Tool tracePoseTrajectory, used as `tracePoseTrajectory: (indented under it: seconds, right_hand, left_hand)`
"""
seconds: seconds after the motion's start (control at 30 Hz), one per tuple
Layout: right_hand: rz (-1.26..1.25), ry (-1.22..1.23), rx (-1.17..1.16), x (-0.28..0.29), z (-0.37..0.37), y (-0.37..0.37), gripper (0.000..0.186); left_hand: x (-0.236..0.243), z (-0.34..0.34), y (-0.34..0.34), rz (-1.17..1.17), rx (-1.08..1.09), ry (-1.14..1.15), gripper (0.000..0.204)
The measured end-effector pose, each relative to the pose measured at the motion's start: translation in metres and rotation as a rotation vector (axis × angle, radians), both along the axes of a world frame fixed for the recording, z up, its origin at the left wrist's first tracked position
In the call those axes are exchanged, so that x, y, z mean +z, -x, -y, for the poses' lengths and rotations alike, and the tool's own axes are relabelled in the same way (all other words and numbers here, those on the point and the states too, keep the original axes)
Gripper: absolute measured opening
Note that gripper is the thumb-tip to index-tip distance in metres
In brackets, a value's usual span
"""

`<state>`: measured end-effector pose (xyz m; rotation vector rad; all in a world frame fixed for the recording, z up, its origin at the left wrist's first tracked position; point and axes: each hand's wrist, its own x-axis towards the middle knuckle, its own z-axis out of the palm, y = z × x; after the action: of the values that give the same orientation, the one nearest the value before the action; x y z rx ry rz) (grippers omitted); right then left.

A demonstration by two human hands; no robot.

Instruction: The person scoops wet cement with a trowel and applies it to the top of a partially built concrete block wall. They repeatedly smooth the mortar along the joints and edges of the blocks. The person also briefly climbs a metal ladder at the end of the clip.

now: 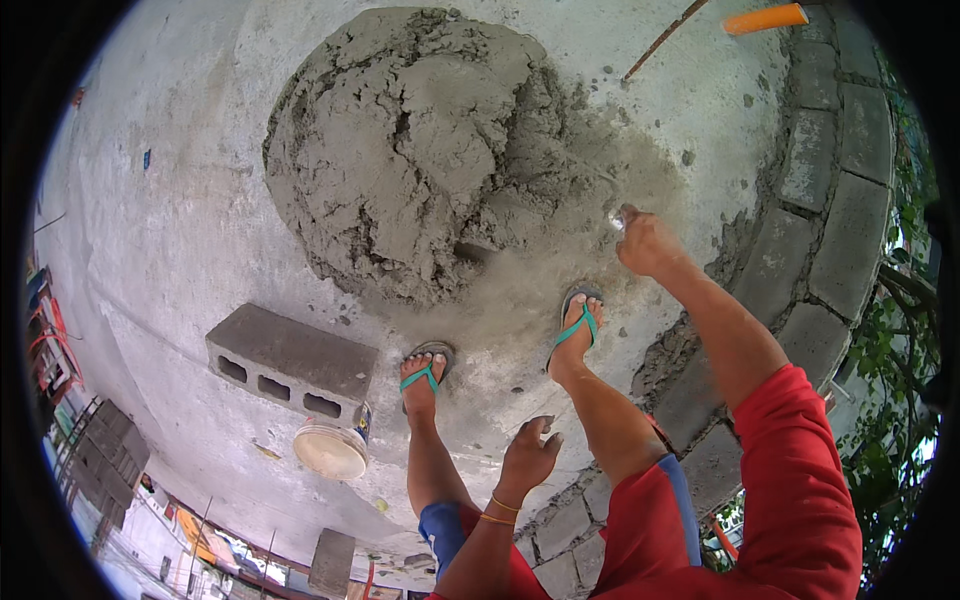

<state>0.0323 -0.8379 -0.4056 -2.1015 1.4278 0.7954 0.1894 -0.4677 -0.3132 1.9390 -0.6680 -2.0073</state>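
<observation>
A large mound of wet grey mortar [400, 150] lies on the concrete floor in front of my feet. At its right edge my right hand [648, 243] is closed round the handle of what looks like a trowel [616, 219]. Only a pale, shiny bit shows by the fist; the blade is blurred against the grey mortar. Lower down, my left hand [530, 456] hangs between my legs with fingers loosely bent and apart, and nothing in it. My feet, in green-strapped flip-flops [574, 325], stand at the mound's near edge.
Left of my feet lies a hollow concrete block [290, 355], beside a round, pale-lidded bucket [331, 452]. A low block wall [770, 260] curves along the right, with foliage beyond. An orange pipe [766, 19] and a rusty rod [664, 41] lie at the far right.
</observation>
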Motion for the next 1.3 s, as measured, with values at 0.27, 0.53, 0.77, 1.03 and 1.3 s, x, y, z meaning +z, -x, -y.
tracePoseTrajectory:
  seconds: [0.27, 0.53, 0.77, 1.03, 1.3]
  right_hand:
    - [0.131, 0.008, 0.366, -0.143, -0.076, -0.036, 0.02]
    - [0.622, -0.349, -0.927, -0.047, -0.158, -0.052, 0.061]
    - [0.717, -0.572, -1.432, -0.098, -0.185, -0.085, 0.051]
    - [0.572, -0.577, -1.82, -0.117, -0.175, -0.02, 0.055]
    - [0.265, 0.047, -0.566, -0.135, -0.164, -0.095, 0.076]
  left_hand:
    - [-0.01, 0.009, 0.005, 0.014, -0.085, 0.041, 0.04]
    - [-0.005, 0.005, -0.002, -0.044, -0.313, -0.023, 0.042]
    - [0.001, -0.001, -0.024, -0.02, -0.42, 0.006, 0.043]
    - [0.017, -0.008, -0.044, -0.112, -0.56, 0.054, 0.044]
    - [0.025, -0.013, -0.053, -0.093, -0.523, -0.013, 0.043]
